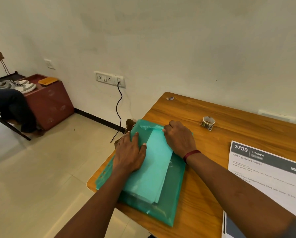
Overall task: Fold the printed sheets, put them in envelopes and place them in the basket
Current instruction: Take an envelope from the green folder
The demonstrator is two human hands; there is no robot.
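Sheets folded into a long narrow stack, the folded sheets (152,170), show as a paler rectangle through the translucent plastic of a green envelope (173,194), so they sit inside it, lengthwise and slightly slanted; whether their far end is fully tucked in cannot be told. The green envelope lies flat at the near left corner of the wooden table (212,110), with its punched strip hanging just over the table's left edge. The left grip (130,152) rests flat on the envelope's left side, fingers straight and spread, holding nothing. The right grip (179,138) sits at the envelope's far edge with its fingers curled tight on the glossy flap there, clamped on the envelope; a red band circles that wrist. Well apart to the right lies a printed sheet (264,176) headed "3799 KITCHEN", unfolded. A tape roll (207,122) stands beyond the right grip, near the wall. On the floor at far left, a maroon box (49,103) carries a pair of shoes (18,85) and an orange tray (48,81).
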